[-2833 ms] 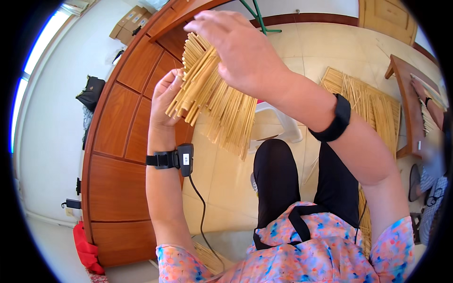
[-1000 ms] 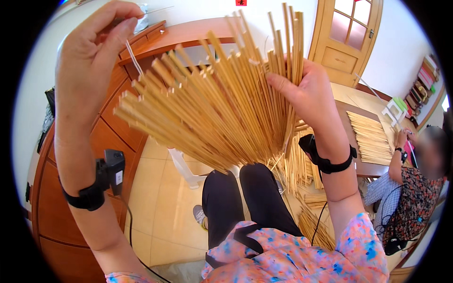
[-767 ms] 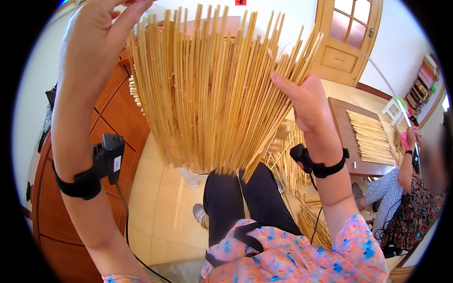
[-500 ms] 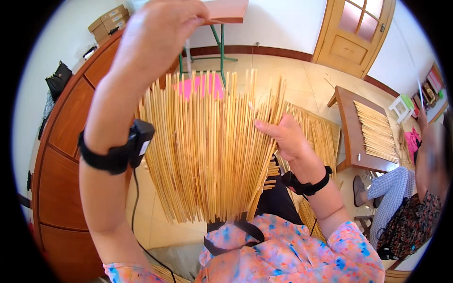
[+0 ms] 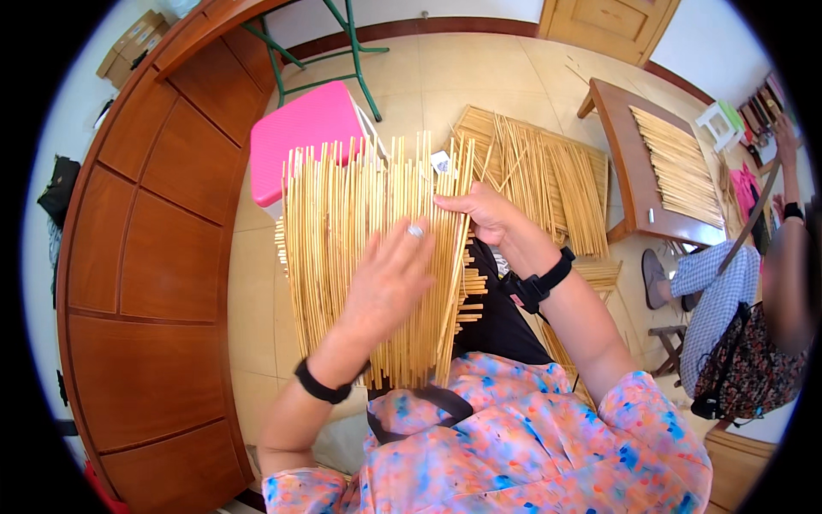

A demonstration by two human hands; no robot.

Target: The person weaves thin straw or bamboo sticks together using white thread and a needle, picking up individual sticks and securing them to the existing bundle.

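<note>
A mat of yellow straw stalks (image 5: 330, 231) lies across my lap, its stalks running up and down side by side with uneven ends. My right hand (image 5: 497, 218) grips its right edge, thumb on top and fingers behind, hidden. Slightly blurred, my left hand (image 5: 390, 278) is over the middle of the mat, fingers stretched out towards the top right; I cannot tell whether it touches the stalks. A ring-like silvery band (image 5: 416, 230) shows on one finger. More stalks (image 5: 471, 291) lie crosswise under the mat, sticking out at both sides.
A pink-topped stool (image 5: 300, 128) stands just beyond the mat. Loose stalks (image 5: 574, 188) lie on a woven board ahead right. A low brown table (image 5: 625, 163) bears another row of stalks. At far right sits another person (image 5: 745, 368). A wooden cabinet (image 5: 158, 257) lines the left.
My left hand has come down from high above the mat, where its fingers were pinched, to over the stalks. My right hand keeps its hold. The view has tilted downward.
</note>
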